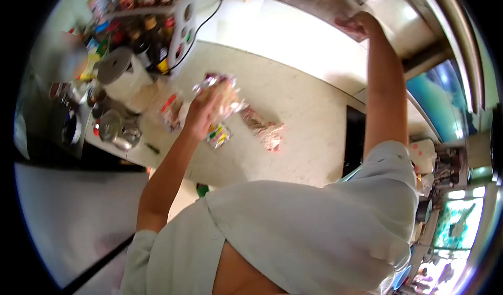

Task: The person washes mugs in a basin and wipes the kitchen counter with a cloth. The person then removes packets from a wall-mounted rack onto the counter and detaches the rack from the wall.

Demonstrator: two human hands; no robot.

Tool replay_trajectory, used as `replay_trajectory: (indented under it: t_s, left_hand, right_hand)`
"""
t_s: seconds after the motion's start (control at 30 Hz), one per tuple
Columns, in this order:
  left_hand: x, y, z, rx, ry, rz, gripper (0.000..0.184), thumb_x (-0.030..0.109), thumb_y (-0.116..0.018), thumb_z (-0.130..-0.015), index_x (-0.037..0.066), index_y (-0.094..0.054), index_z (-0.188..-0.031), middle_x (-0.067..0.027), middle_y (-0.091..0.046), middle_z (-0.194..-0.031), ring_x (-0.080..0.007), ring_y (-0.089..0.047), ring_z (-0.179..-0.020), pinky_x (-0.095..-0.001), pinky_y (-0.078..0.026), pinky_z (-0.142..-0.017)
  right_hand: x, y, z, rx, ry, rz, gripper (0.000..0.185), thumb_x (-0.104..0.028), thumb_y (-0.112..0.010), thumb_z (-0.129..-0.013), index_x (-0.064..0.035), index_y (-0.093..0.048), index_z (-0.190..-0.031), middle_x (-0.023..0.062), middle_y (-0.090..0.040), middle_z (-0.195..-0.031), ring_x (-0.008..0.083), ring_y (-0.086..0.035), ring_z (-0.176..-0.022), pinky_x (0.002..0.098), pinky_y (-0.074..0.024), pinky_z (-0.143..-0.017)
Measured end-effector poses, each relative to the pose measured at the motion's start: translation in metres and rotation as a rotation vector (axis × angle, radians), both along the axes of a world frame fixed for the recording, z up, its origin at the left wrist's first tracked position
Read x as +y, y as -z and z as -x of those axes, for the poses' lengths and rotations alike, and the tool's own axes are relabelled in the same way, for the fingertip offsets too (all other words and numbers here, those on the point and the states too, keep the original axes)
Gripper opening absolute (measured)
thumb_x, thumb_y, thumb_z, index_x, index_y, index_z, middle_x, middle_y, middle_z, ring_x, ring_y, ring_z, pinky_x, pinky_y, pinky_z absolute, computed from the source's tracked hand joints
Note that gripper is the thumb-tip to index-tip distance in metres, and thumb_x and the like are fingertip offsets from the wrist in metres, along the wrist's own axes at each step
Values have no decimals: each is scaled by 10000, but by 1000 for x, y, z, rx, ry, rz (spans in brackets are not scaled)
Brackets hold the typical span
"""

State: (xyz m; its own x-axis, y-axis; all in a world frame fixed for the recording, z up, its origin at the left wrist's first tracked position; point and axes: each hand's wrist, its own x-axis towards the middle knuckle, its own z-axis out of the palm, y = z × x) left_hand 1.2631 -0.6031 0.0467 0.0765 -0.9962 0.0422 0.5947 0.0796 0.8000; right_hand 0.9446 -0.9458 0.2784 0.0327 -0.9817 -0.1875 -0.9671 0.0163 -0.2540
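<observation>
My left hand (pixel 200 118) is closed on a crinkled clear plastic package (pixel 222 97) with pale contents, held over the light counter (pixel 309 101). Just right of it, a reddish-brown and pink patterned packet (pixel 264 130) lies on the counter. A small colourful packet (pixel 218 136) is below the held package. My right arm is raised, and my right hand (pixel 361 25) is at the edge of a metal panel (pixel 314 3) at the top. Its fingers are too blurred to tell whether they hold anything.
A rack (pixel 183 20) of bottles and jars stands at the back left, with a black cord beside it. Near it are a light lidded pitcher (pixel 126 80), a glass pot (pixel 118 130) and a red-marked bag (pixel 170 112). A black panel (pixel 354 138) is at the counter's right.
</observation>
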Motion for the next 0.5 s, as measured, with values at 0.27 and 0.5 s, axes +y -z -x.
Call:
replay_trajectory:
  t_s: [0.27, 0.5]
  left_hand:
    - [70, 86, -34, -197, 19, -475, 267, 189, -566, -819, 12, -531, -1016, -27, -576, -842, -93, -550, -706, -227, -463, -620]
    - [104, 104, -55, -510, 61, -505, 200, 145, -595, -787, 20, -533, -929, 11, -535, -735, -64, -494, -625, -217, -425, -555]
  right_hand:
    - [-45, 6, 17, 108, -114, 35, 211, -158, -739, -612, -74, -547, -594, 23, -476, -520, 87, -412, -392, 219, -333, -359]
    - [42, -29, 5, -1158, -8, 527, 165, -103, -627, -740, -65, -564, -888, 49, -591, -843, 170, -572, -742, 300, -460, -690]
